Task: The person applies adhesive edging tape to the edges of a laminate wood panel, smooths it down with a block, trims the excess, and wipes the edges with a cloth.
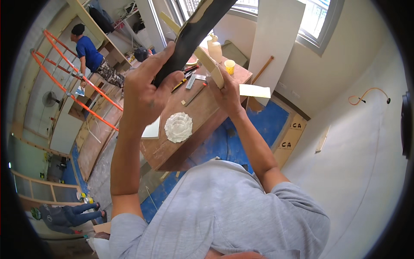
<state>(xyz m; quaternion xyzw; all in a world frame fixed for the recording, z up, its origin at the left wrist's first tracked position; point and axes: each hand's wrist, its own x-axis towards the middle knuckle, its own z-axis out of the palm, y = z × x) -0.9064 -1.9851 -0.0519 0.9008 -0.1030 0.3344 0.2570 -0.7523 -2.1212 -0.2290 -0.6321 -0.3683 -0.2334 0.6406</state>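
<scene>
My left hand [148,88] is closed round the lower end of a long black strip [187,43] with a torn, tan edge, which slants up past the top of the view. My right hand [227,96] grips the near end of a thin pale-yellow slat [210,67]. The slat crosses behind the black strip, and its far end shows beyond it. Whether the two touch cannot be told. Below both hands stands a brown wooden workbench [198,114], bearing a round, crumpled white dish [178,127]. A small metal square [191,82] and a thin flat tool [194,95] lie between my hands.
On the bench's far part are a yellow cup [229,66] and a beige jug [215,47]. A tall white panel [276,39] leans near the window. An orange ladder [71,77] stands left, beside a person in blue [88,52]. Another person [64,218] is lower left. Blue sheeting [258,129] covers floor.
</scene>
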